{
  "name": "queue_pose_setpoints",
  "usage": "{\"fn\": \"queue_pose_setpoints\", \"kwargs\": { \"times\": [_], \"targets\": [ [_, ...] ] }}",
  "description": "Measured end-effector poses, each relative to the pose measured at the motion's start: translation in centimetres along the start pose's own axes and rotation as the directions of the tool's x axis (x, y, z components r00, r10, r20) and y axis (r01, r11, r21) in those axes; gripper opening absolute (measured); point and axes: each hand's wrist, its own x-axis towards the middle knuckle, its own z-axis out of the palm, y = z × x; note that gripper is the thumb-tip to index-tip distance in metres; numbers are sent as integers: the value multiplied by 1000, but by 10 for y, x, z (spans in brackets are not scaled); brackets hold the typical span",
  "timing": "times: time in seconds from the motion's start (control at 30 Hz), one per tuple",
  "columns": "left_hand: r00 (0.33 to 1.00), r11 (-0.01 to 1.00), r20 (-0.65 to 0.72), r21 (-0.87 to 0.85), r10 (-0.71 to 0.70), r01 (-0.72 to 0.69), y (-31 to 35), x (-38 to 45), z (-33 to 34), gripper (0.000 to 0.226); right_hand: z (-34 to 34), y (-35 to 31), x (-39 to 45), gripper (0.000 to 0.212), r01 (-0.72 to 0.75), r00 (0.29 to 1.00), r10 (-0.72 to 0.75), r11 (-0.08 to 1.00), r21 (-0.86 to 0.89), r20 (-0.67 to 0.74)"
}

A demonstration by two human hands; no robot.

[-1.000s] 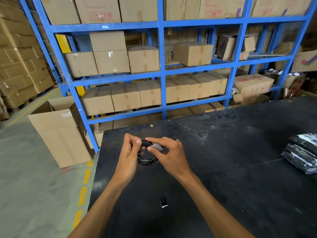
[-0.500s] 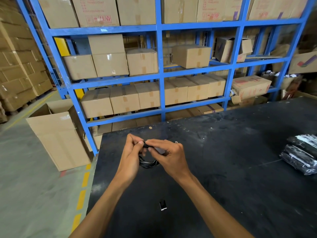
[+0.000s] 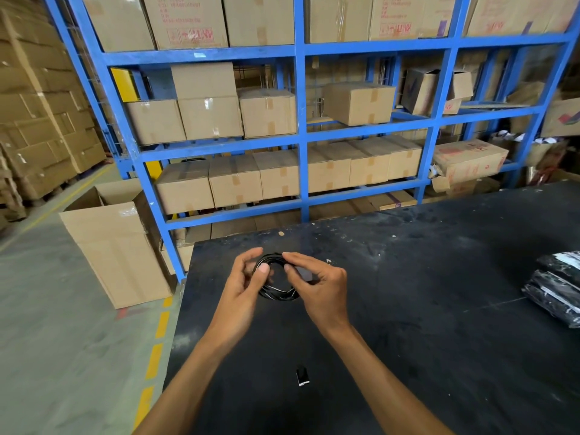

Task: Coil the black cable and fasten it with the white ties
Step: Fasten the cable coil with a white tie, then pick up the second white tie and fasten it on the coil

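Black cable, wound into a small round coil, sits between 2 bare hands above the near-left part of the black table. The left hand cups the coil's left side, with its thumb tip pressed against the loops and its fingers curled around the far edge. The right hand closes on the coil from the right, pinching the top of the loops between thumb and forefinger; a greyish patch shows under its fingers, too blurred to identify. Both hands are clamped on the coil, and thin pale glints run along the lower strands.

Nearer on the table, between the 2 forearms, lies a small black piece with a white end, well apart from the coil. At the right edge of the table rests a stack of black plastic-wrapped packs. Beyond the table's far edge stands a blue shelving rack full of cardboard boxes, and an open carton stands on the floor to the left.
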Motion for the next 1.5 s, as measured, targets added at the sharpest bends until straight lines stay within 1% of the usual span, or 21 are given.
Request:
{"fn": "queue_pose_setpoints", "kwargs": {
  "times": [0.1,0.17,0.23,0.33,0.47,0.57,0.77,0.87,1.0,1.23,1.37,1.5],
  "targets": [
    [1000,1000,-19,9,-15,15,-6,-3,5,32,3,2,-4,30,-11,999,10,999,-32,-49],
    [998,999,-69,-33,-8,6,-9,-6,9,29,7,3,-7,30,-18,996,15,999,-42,-83],
    [992,998,-120,-41,32,-37,-10,-7,13,30,11,3,-11,33,-28,994,23,999,-42,-104],
    [981,996,-167,2,93,-94,-7,-7,19,32,17,1,-15,34,-42,992,36,998,-48,-122],
    [971,988,-185,48,153,-147,-5,-4,22,36,19,-2,-17,32,-68,992,64,997,-30,-113],
    [972,990,-185,35,142,-137,-4,-2,23,37,19,-5,-18,31,-111,987,110,994,-8,-114],
    [980,986,-132,96,147,-135,-7,-2,21,33,16,-5,-17,29,-206,970,213,976,69,-116],
    [974,989,-182,79,136,-124,-9,0,21,28,17,-4,-21,29,-250,962,258,963,103,-84],
    [966,994,-247,-56,78,-94,-16,0,28,13,17,1,-25,28,-307,945,317,945,115,-79],
    [943,983,-333,-174,-10,-51,-32,-2,38,8,21,10,-34,26,-336,931,345,937,91,-119],
    [930,985,-367,-165,-13,-52,-34,2,41,5,22,13,-35,27,-351,924,362,931,100,-120],
    [927,994,-372,-84,40,-77,-36,7,40,8,22,19,-38,29,-380,917,390,919,108,-89]
  ]
}}
